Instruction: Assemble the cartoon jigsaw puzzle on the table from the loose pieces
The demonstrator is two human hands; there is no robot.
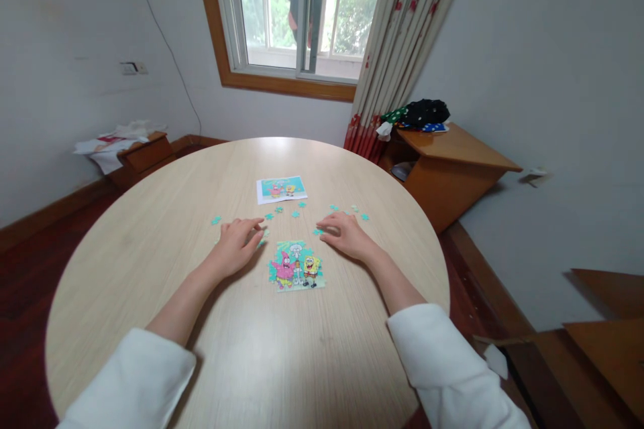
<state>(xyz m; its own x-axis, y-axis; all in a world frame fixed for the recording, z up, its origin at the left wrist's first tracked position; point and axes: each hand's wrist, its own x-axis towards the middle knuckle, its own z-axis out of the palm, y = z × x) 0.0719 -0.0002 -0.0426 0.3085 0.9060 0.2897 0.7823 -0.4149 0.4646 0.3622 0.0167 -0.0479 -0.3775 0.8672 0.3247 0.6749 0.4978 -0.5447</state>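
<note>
A partly assembled jigsaw puzzle with pink, grey and yellow cartoon figures lies flat on the table in front of me, its upper and side edges uneven. My left hand hovers at its upper left, thumb and fingers apart, beside small puzzle pieces that its fingertips partly cover. On the other side my right hand is low over the table with thumb and forefinger spread. A teal puzzle piece lies right at those fingertips; whether they touch it I cannot tell. Beyond the hands lie several loose pieces.
A printed reference picture lies behind the loose pieces on the round wooden table. One stray piece is left of my left hand. A wooden cabinet with cloths on top stands at the right, near the curtain.
</note>
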